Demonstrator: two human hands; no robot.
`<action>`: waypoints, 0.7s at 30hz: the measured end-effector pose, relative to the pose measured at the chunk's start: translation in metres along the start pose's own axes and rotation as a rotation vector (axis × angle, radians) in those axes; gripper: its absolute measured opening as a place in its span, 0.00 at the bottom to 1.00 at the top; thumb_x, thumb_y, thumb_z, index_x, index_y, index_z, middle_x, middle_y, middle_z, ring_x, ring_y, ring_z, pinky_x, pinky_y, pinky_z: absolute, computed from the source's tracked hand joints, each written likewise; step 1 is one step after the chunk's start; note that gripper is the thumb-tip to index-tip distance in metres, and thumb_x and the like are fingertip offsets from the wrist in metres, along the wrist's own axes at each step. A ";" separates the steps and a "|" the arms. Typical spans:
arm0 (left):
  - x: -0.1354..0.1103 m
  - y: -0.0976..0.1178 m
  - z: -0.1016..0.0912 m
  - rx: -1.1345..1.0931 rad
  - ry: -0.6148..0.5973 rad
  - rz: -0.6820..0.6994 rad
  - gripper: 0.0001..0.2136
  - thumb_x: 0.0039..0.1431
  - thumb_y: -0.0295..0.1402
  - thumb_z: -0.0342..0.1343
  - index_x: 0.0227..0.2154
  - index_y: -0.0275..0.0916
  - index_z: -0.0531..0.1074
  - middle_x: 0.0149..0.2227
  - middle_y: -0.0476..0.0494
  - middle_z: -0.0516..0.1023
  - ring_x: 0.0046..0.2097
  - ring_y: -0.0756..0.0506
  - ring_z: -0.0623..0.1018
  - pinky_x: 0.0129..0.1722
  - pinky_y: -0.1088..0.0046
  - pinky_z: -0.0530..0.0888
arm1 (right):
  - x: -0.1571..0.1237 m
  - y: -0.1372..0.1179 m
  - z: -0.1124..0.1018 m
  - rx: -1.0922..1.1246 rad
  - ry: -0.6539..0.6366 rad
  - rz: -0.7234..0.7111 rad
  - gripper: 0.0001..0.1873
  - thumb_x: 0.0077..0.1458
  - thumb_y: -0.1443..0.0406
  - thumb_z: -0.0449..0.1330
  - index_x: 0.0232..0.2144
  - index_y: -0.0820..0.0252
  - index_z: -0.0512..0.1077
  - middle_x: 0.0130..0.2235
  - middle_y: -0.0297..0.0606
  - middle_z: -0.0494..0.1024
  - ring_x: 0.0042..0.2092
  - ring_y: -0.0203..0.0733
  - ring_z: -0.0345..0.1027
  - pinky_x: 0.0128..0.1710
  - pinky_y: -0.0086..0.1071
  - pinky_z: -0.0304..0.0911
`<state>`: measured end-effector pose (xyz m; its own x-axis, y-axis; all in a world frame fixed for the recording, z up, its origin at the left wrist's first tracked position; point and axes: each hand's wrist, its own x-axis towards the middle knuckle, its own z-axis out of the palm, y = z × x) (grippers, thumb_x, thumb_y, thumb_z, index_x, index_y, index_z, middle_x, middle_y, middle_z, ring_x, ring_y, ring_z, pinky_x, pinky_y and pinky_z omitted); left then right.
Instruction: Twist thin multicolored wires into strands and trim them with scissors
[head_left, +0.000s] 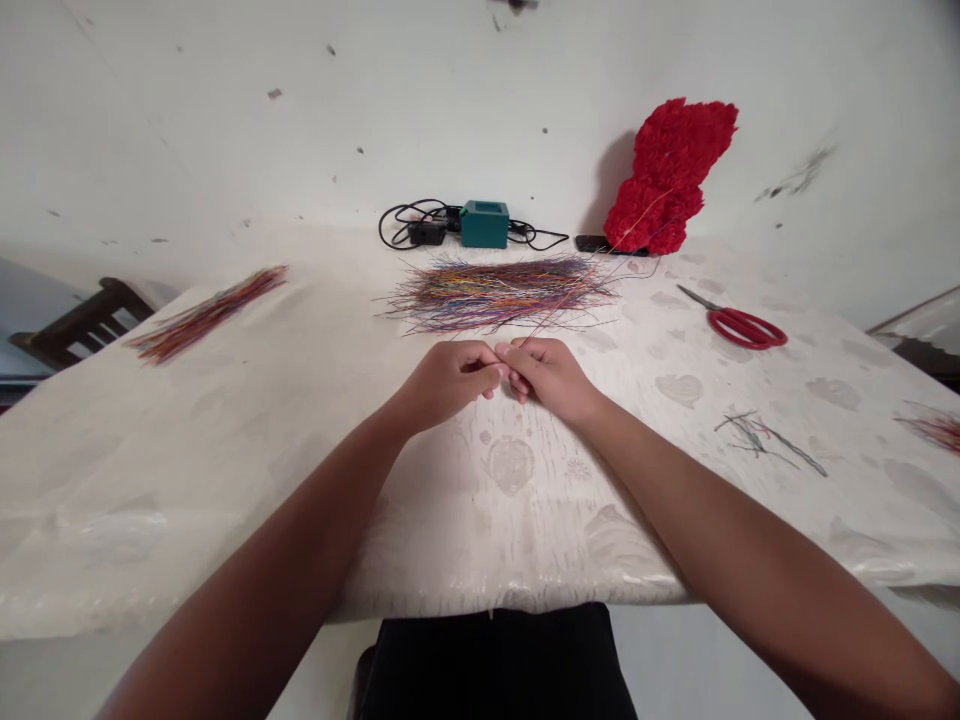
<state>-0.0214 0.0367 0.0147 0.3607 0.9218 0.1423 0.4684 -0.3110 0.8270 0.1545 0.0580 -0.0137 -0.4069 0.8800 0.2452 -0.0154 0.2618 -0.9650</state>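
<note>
Reddish thin wire point(556, 312) runs toward one o'clock from the right hand's point(547, 378) pinched fingers point(516, 352), nearer than the left hand point(447, 382), its fingers narrow alongside.

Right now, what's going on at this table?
A person's left hand and right hand meet at the fingertips, pinching a thin wire just in front of a heap of multicoloured wires. It's all on a white patterned tablecloth, with red-handled scissors off to the right.
</note>
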 end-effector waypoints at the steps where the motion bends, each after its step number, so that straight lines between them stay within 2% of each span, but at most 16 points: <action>1: 0.000 0.000 0.000 0.002 0.005 -0.003 0.11 0.58 0.35 0.55 0.24 0.37 0.73 0.25 0.48 0.76 0.27 0.51 0.73 0.27 0.76 0.68 | 0.000 0.000 0.000 0.001 -0.001 0.000 0.28 0.60 0.50 0.59 0.15 0.60 0.62 0.18 0.29 0.63 0.19 0.31 0.59 0.22 0.29 0.57; 12: 0.000 0.001 0.001 0.035 0.010 0.044 0.10 0.58 0.35 0.54 0.25 0.37 0.71 0.24 0.48 0.76 0.26 0.51 0.72 0.25 0.77 0.66 | 0.000 0.000 -0.001 -0.021 0.000 0.003 0.28 0.60 0.51 0.59 0.14 0.59 0.62 0.16 0.29 0.63 0.19 0.31 0.59 0.22 0.29 0.56; 17: -0.001 0.001 0.005 0.116 0.111 0.103 0.09 0.57 0.33 0.54 0.23 0.37 0.69 0.23 0.52 0.71 0.24 0.53 0.67 0.24 0.77 0.63 | 0.000 0.000 0.000 -0.002 -0.004 -0.004 0.28 0.61 0.53 0.58 0.13 0.59 0.61 0.16 0.29 0.62 0.19 0.31 0.58 0.22 0.30 0.54; 21: -0.001 -0.001 0.009 0.206 0.198 0.174 0.06 0.56 0.31 0.54 0.24 0.38 0.69 0.24 0.52 0.70 0.27 0.52 0.68 0.28 0.76 0.65 | 0.000 -0.002 0.000 0.016 -0.002 -0.004 0.28 0.61 0.54 0.58 0.13 0.60 0.61 0.17 0.29 0.62 0.19 0.31 0.58 0.22 0.30 0.54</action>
<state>-0.0152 0.0340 0.0091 0.2959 0.8713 0.3914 0.5738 -0.4897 0.6564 0.1544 0.0579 -0.0121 -0.4090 0.8780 0.2488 -0.0316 0.2588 -0.9654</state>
